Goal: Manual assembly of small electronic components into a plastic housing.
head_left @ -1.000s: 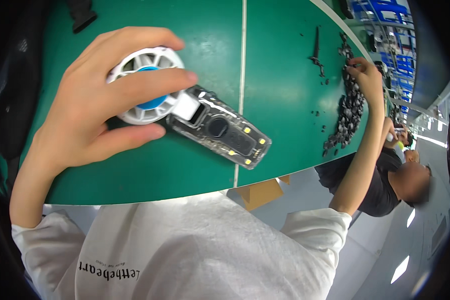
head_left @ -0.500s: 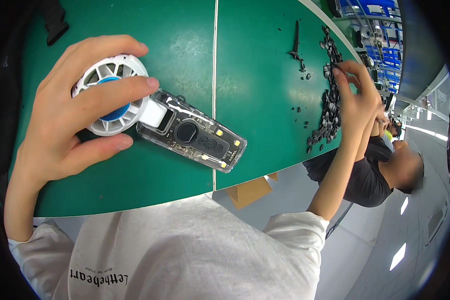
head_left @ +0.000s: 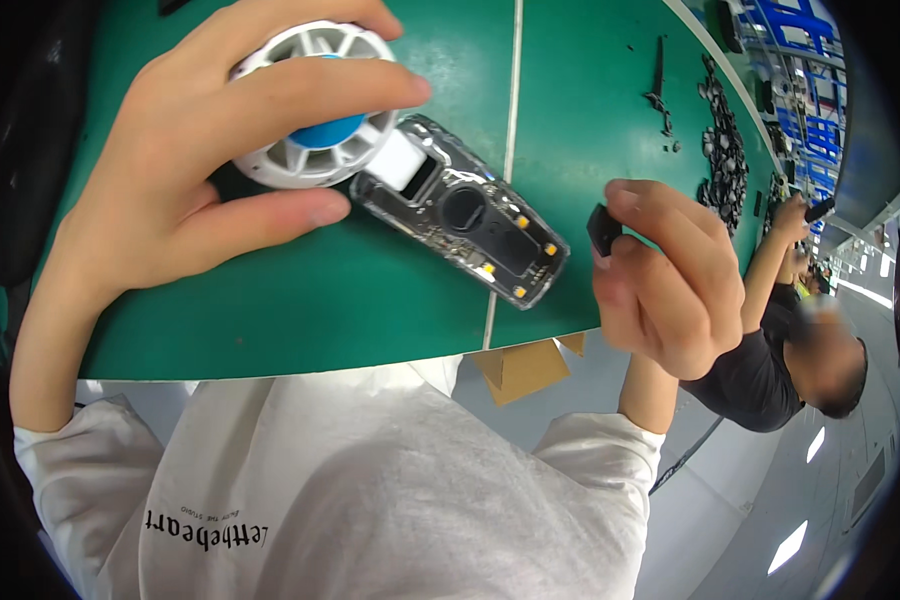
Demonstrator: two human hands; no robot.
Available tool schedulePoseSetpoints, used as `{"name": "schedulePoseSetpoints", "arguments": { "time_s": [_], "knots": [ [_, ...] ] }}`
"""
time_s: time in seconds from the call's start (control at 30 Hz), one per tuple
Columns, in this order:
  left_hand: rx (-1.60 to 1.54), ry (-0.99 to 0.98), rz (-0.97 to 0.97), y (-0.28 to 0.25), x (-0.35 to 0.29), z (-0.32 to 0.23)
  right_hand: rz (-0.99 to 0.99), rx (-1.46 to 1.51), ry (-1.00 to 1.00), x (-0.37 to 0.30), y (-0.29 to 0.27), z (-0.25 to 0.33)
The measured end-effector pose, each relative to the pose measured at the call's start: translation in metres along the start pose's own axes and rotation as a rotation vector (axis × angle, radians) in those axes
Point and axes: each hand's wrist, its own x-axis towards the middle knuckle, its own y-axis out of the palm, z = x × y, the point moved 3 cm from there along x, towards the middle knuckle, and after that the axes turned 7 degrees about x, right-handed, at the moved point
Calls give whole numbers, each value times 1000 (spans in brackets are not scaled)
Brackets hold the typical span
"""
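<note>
Over the green surface (head_left: 200,335), toward its near edge, fingers of the left hand (head_left: 185,140) grasp a fan (head_left: 395,162) by its head, likely for steadiness. Fingers of the right hand (head_left: 675,270) pinch a black piece (head_left: 602,230) at the tips, presumably because it is small. The fan has white ribs, a blue hub and a clear handle.

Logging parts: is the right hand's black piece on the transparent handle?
Off: the right hand pinches the black piece; table shows between it and the handle.
</note>
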Motion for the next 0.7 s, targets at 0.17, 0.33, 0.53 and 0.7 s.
{"name": "schedulePoseSetpoints", "arguments": {
  "time_s": [0.17,0.33,0.53,0.7],
  "knots": [
    [-38,-31,34,0,-2,-1,64,199,63,24,16,2],
    [-126,-44,5,1,-6,-4,152,323,82,46,34,6],
    [-237,-73,-47,11,-7,4,110,309,96,59,67,5],
    [-239,108,-162,13,-3,7,162,139,26,58,65,8]
  ]
}}
